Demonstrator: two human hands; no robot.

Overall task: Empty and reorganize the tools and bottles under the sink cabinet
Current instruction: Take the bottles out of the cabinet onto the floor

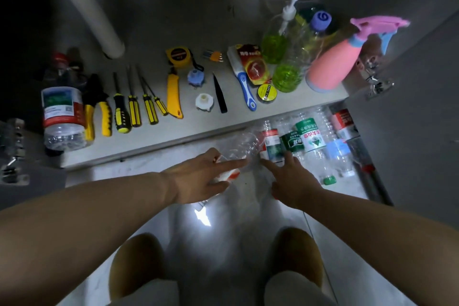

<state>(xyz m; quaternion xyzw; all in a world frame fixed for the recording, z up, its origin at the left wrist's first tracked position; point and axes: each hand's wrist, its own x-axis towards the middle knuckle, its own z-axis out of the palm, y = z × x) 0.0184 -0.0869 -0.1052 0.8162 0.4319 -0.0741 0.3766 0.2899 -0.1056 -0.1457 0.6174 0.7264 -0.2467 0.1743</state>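
Cabinet shelf [154,136] with pliers [96,107], screwdrivers [134,107], tape measure [177,56], spray bottle [332,64]; empty water bottles [310,141] on tiled floor [236,243].

Dim, soft-focus view — glare on floor [202,216], edges warped.

I log a grey drain pipe [94,7] slanting far beyond the left grip [198,179]. A metal hinge [377,82] sits beyond the right grip [295,181], on a grey door [409,131]. A second hinge [12,154] is far left. Brown slippers [136,263] are nearer me than both grips, on glossy floor [223,251].
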